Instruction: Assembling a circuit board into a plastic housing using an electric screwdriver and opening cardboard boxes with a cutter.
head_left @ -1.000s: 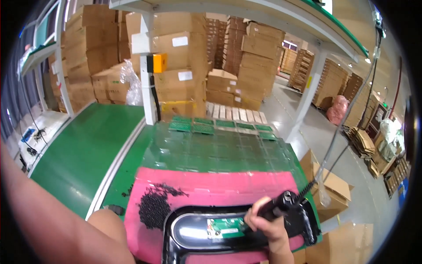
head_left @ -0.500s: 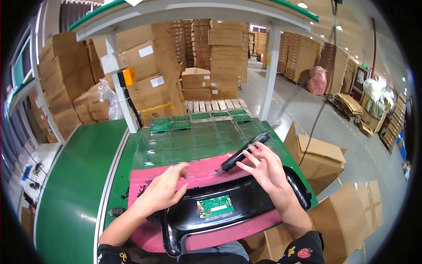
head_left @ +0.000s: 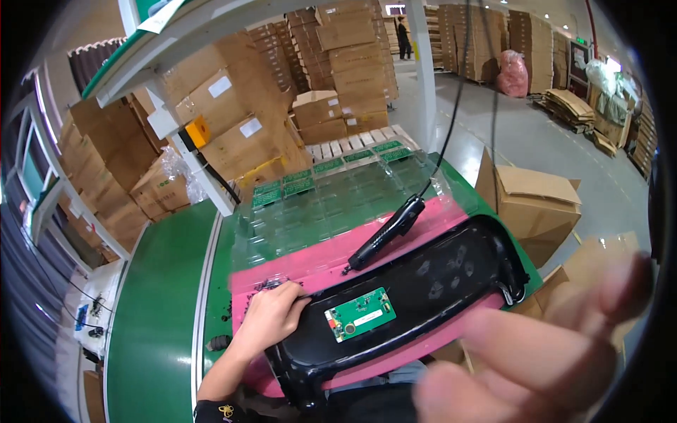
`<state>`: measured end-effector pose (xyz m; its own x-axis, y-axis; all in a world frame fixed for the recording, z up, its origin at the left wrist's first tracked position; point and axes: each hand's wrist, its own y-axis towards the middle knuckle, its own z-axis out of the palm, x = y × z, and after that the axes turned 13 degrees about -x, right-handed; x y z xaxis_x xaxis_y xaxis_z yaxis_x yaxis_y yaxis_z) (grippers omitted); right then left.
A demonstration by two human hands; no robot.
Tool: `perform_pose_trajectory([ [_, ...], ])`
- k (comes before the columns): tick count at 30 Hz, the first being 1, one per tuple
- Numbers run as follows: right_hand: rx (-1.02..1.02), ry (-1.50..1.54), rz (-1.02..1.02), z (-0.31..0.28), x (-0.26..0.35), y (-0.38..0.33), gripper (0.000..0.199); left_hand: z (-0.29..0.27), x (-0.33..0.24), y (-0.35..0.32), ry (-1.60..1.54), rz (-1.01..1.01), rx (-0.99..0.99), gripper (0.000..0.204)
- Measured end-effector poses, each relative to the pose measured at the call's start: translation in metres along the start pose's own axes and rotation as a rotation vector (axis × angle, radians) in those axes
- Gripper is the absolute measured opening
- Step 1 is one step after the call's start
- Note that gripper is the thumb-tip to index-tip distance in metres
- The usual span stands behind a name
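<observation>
A long black plastic shell (head_left: 437, 278) with raised rims lies on a pink mat (head_left: 328, 247). My left hand (head_left: 271, 317) is closed at its upper left rim, fingers curled over the edge; their tips are partly hidden. A green circuit board (head_left: 362, 315) rests inside the shell, just right of that hand. Small dark screws (head_left: 271, 283) are scattered beside my left fingers. Beyond the shell, a black electric screwdriver (head_left: 386, 234) lies on the mat with its cord running upward. My right hand (head_left: 536, 352), large and blurred, is raised at the lower right, away from the shell.
Clear plastic trays (head_left: 317, 215) stand behind the mat, several green boards (head_left: 328, 166) at their far end. A green conveyor belt (head_left: 159, 303) runs along the left. An open carton (head_left: 539, 201) stands right of the bench, and stacked cartons (head_left: 356, 60) fill the background.
My right hand has left the screwdriver, now lying on the mat, and come up close at the lower right. My left hand has lowered onto the shell's rim. The view has tilted.
</observation>
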<state>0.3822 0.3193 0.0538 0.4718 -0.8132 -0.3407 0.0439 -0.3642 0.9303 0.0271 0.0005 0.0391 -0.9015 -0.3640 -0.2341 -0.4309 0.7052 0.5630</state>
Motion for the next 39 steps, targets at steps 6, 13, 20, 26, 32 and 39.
perform_pose_trajectory([
  [6,-0.125,-0.075,-0.244,0.022,0.003,0.007,0.011,-0.069,-0.021,-0.055,0.120,-0.090,-0.635,0.023],
  [13,-0.314,-0.451,-0.033,0.087,-0.039,0.009,0.010,-0.119,0.037,-0.197,-0.295,-0.707,-1.327,0.029],
  [20,-0.010,-1.222,0.758,-0.027,-0.051,-0.168,0.042,-0.148,0.068,-0.221,-0.952,-1.111,-1.278,0.024],
  [26,0.181,-1.758,1.928,-0.104,0.055,-0.395,0.068,-0.144,0.150,-0.229,-1.035,-1.172,-1.531,0.023],
  [32,0.689,-1.859,1.943,-0.080,0.153,-0.483,0.023,-0.187,0.323,-0.337,-0.966,-1.493,-1.626,0.051],
  [39,0.503,-1.493,2.079,-0.038,0.076,-0.518,0.024,-0.164,0.348,-0.239,0.028,-1.309,-1.764,0.045],
])
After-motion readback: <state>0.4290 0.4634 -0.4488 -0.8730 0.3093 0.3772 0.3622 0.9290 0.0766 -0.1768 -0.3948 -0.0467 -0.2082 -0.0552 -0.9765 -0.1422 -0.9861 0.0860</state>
